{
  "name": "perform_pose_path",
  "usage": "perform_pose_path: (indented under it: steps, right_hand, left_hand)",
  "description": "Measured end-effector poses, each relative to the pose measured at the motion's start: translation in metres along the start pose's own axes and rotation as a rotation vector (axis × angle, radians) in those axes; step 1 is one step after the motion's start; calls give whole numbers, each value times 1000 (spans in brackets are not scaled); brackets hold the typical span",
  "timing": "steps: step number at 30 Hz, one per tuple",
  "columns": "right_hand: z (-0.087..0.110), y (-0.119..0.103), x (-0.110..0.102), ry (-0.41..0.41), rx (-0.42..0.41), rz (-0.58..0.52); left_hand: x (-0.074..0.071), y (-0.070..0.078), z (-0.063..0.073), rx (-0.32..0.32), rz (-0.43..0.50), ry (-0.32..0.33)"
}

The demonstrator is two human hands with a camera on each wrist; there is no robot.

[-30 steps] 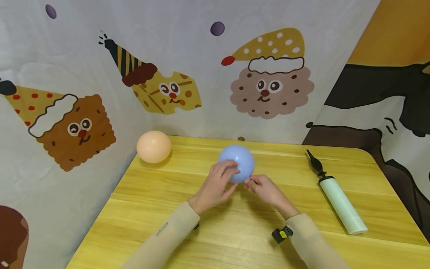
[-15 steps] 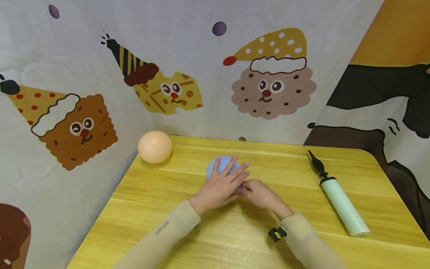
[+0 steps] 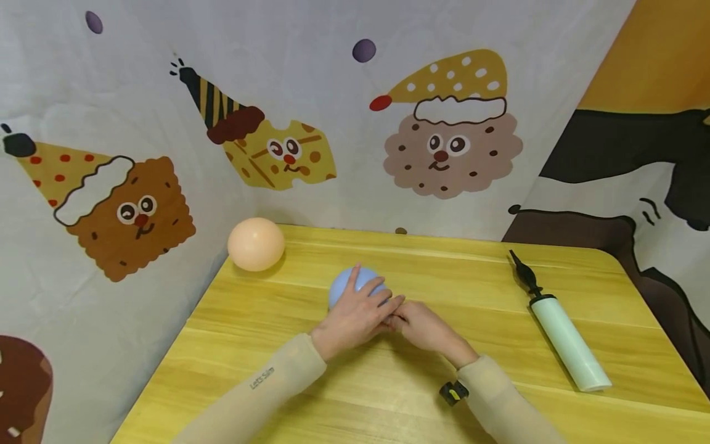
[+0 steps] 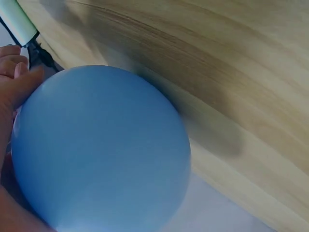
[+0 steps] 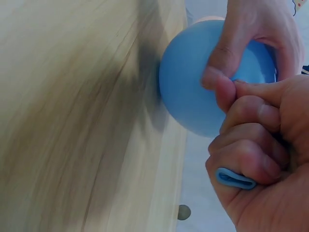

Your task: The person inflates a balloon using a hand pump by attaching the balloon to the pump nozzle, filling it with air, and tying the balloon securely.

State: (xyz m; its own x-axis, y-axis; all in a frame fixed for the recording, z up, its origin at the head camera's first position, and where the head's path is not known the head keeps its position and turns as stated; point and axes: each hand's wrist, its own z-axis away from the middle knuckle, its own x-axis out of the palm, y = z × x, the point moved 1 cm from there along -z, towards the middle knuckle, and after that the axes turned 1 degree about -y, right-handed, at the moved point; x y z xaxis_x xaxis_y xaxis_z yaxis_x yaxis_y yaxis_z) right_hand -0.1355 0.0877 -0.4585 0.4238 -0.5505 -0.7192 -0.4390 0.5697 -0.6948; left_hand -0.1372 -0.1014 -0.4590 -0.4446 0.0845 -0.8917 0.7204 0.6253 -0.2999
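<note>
A round, inflated blue balloon (image 3: pixel 341 288) is at the middle of the table, partly hidden under my left hand (image 3: pixel 357 309). That hand holds it with fingers spread over the top; its thumb (image 5: pixel 224 60) lies near the balloon's neck in the right wrist view. My right hand (image 3: pixel 426 328) grips the stretched neck in curled fingers. The balloon's rolled blue lip (image 5: pixel 235 179) pokes out beside the little finger. Most of the neck is hidden inside that hand. In the left wrist view, the balloon (image 4: pixel 101 145) fills much of the picture.
An inflated peach balloon (image 3: pixel 256 244) rests at the table's back left corner. On the right lies a pale green hand pump (image 3: pixel 570 342) with a black nozzle (image 3: pixel 524 271). A cartoon-printed cloth (image 3: pixel 344 209) hangs behind the wooden table (image 3: pixel 388 394).
The blue balloon has shifted left and toward me with both hands. My left hand has turned from holding its side to lying spread over it. The right hand keeps its grip on the neck.
</note>
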Motion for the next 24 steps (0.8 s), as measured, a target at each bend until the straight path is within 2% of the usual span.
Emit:
perform_pose_path:
  steps: [6, 12, 16, 19, 24]
  right_hand:
    - [7, 0, -2, 54, 92, -60]
    - [16, -6, -13, 94, 74, -90]
    - [23, -7, -19, 86, 83, -75]
    - [24, -8, -18, 95, 62, -30]
    - [17, -7, -10, 128, 17, 56]
  left_hand:
    - [5, -7, 0, -76, 5, 33]
    - [16, -32, 9, -175, 30, 98]
    - [25, -45, 18, -223, 9, 109]
    - [29, -43, 20, -201, -16, 81]
    - [32, -23, 14, -147, -51, 9]
